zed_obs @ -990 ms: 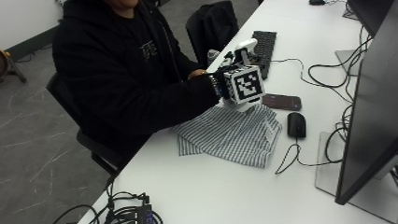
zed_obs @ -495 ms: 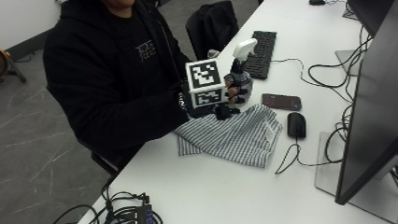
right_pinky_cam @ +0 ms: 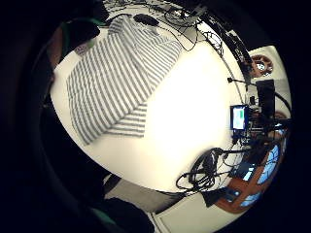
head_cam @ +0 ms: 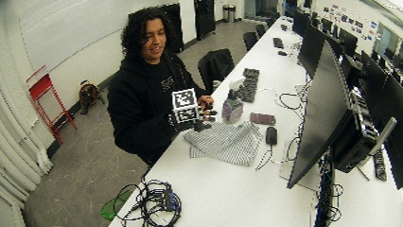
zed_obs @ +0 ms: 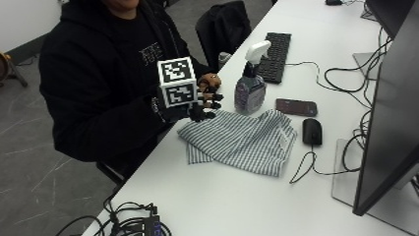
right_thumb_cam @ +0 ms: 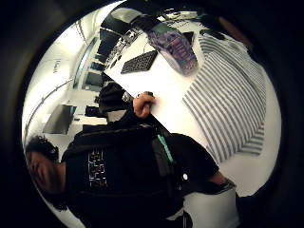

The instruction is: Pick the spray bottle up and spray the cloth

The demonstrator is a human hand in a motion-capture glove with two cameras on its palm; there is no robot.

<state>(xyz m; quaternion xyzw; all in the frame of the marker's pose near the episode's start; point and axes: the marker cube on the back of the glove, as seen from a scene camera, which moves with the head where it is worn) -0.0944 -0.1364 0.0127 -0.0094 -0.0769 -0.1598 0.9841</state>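
Note:
The spray bottle (zed_obs: 251, 86), clear with a white trigger head, stands upright on the white table (zed_obs: 216, 196) at the far edge of the striped cloth (zed_obs: 242, 140). My gloved right hand (zed_obs: 190, 105) hovers at the table's near edge, beside the cloth and a hand's width from the bottle. Its fingers are loosely curled and hold nothing. The bare left hand (zed_obs: 209, 81) rests as a fist on the table edge just behind it. In the thumb side palm view the bottle (right_thumb_cam: 173, 45) lies beyond the cloth (right_thumb_cam: 228, 95). The cloth (right_pinky_cam: 116, 73) fills much of the little finger side palm view.
A dark phone (zed_obs: 296, 106) and a black mouse (zed_obs: 312, 131) lie beside the cloth on the monitor side. A black keyboard (zed_obs: 275, 56) is behind the bottle. A large monitor (zed_obs: 393, 113) stands at the right, with cables (zed_obs: 124, 223) at the table's near end.
A second ago the gloved hand was at the bottle over the cloth. It has let go and drawn back toward the person; the bottle stands alone.

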